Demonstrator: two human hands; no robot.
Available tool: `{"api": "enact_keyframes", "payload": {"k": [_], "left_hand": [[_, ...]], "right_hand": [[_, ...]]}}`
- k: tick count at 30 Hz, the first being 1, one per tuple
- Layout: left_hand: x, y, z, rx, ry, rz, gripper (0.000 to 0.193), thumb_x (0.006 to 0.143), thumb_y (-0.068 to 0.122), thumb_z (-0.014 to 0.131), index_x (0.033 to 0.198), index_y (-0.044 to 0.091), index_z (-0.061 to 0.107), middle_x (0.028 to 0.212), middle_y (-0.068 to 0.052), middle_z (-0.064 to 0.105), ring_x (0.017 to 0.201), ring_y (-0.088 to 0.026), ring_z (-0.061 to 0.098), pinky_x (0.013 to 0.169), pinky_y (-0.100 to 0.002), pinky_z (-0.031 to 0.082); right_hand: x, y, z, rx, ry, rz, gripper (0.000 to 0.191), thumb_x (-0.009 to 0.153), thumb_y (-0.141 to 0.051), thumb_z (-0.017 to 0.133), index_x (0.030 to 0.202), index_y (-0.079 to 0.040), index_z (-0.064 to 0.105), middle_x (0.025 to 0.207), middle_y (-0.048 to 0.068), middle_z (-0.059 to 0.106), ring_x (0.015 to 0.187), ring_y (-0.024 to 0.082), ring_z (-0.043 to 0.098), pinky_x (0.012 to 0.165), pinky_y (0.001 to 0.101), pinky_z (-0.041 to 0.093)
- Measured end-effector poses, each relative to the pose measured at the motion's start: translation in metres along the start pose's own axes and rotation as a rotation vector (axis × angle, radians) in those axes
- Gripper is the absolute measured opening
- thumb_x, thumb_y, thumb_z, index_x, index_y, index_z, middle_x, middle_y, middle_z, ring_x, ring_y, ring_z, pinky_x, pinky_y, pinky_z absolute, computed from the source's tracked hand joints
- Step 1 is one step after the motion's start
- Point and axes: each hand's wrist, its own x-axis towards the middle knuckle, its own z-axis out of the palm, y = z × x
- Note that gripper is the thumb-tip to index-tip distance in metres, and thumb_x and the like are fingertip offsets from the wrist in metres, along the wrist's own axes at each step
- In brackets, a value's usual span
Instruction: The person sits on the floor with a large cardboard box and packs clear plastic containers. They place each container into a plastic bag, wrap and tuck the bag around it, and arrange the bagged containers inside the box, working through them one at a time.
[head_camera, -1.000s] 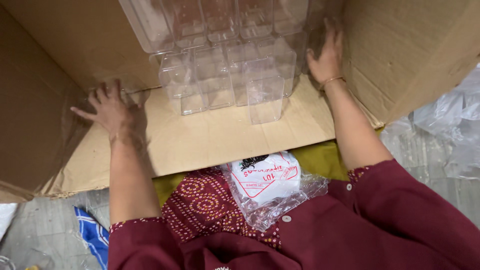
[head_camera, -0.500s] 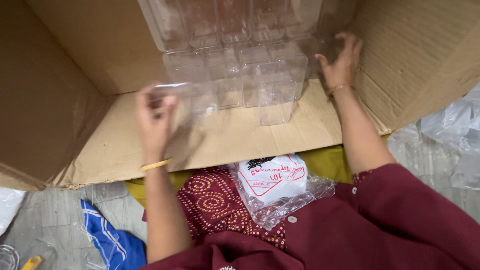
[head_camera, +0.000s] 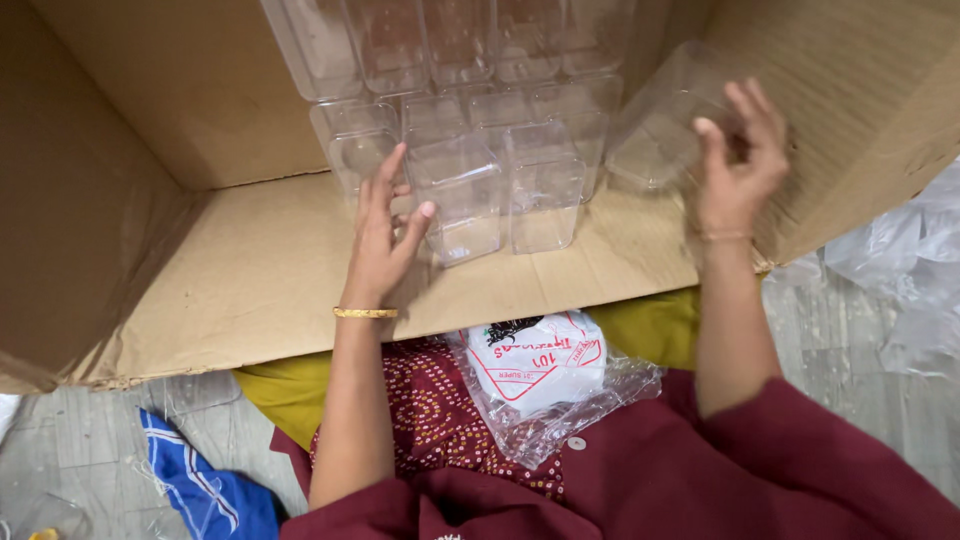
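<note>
Inside a big cardboard box (head_camera: 250, 270) lying on its side, clear plastic tubs (head_camera: 470, 60) are stacked in rows against the back wall. The left hand (head_camera: 385, 245) rests on the box's lower flap at the left end of the front row, fingers spread and loosely extended; its thumb (head_camera: 418, 222) touches the near left corner of one front tub (head_camera: 460, 195), while the other fingers lie against the tub (head_camera: 350, 150) just to the left of it. The hand is open and grips nothing that can be made out. The right hand (head_camera: 735, 165) is raised near the box's right wall, fingers curled partly around a loose tub (head_camera: 665, 125) that is tilted on its side; the thumb (head_camera: 712, 150) presses its near face and the other fingers wrap behind its right edge, so it is held clear of the stack. Another front tub (head_camera: 545, 195) stands between the two hands, upright on the flap. A bagged white packet (head_camera: 535, 365) lies on the person's lap below the flap's near edge. A blue cloth (head_camera: 200, 490) lies on the floor at lower left.
</note>
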Motion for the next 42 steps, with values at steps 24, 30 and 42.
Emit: {"api": "enact_keyframes", "payload": {"k": [24,30,42], "left_hand": [[-0.006,-0.041,0.016,0.021,0.18,-0.16,0.023,0.106,0.006,0.056,0.128,0.002,0.061,0.1,-0.009,0.068,0.083,-0.015,0.065,0.075,-0.029,0.055],[-0.005,-0.045,0.018,-0.064,0.224,-0.144,0.024,0.104,0.004,0.051,0.125,0.001,0.061,0.104,-0.007,0.068,0.086,-0.011,0.066,0.075,-0.026,0.057],[0.002,-0.038,-0.009,-0.178,0.658,-0.061,0.046,0.114,0.034,0.048,0.149,0.005,0.048,0.163,-0.015,0.029,0.144,-0.027,0.044,0.12,-0.04,0.037]], "right_hand": [[0.062,0.07,0.061,-0.218,-0.382,-0.087,0.066,0.101,-0.034,0.079,0.157,-0.01,0.053,0.154,0.023,0.05,0.141,0.043,0.045,0.117,0.0507,0.041],[0.061,0.089,0.093,-0.393,-0.444,0.067,0.074,0.081,-0.038,0.089,0.144,-0.017,0.054,0.155,0.03,0.038,0.147,0.049,0.034,0.123,0.0556,0.033],[0.028,-0.124,0.062,0.598,-0.116,0.002,0.069,0.095,-0.024,0.087,0.144,0.004,0.047,0.129,0.019,0.051,0.113,0.029,0.053,0.099,0.0422,0.047]]}}
